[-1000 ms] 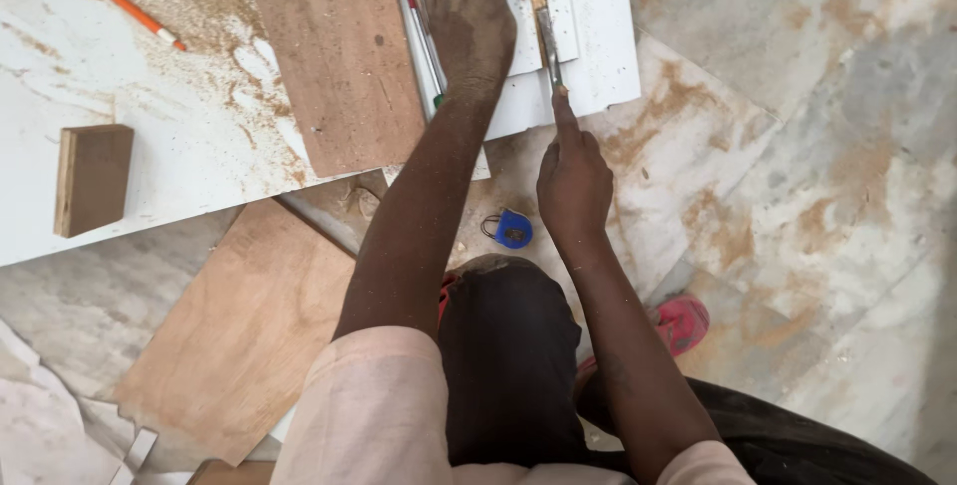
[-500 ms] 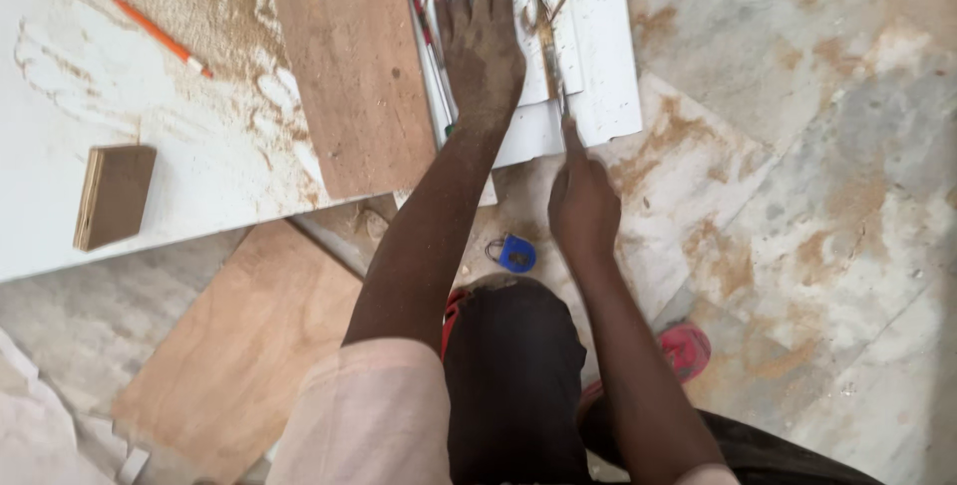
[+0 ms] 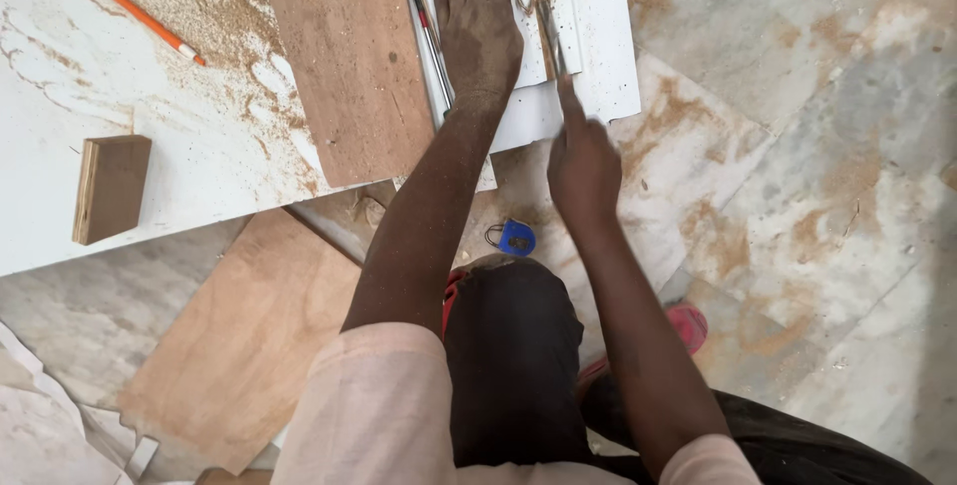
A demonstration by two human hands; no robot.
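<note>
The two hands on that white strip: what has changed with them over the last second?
The right hand has slid back along the white strip, drawing its thin tool toward the body; it looks blurred with motion. The left hand stayed flat, pressing the strip down. The brown board, orange pencil, wooden block and blue padlock lie as before.

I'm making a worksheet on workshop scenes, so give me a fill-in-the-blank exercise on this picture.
1. The left hand lies flat, palm ____, on the white board.
2. The right hand grips a thin ____ tool.
3. The orange pencil lies among ____ on the white tabletop.
4. The small padlock on the floor is ____.

Missing: down; metal; sawdust; blue
</note>
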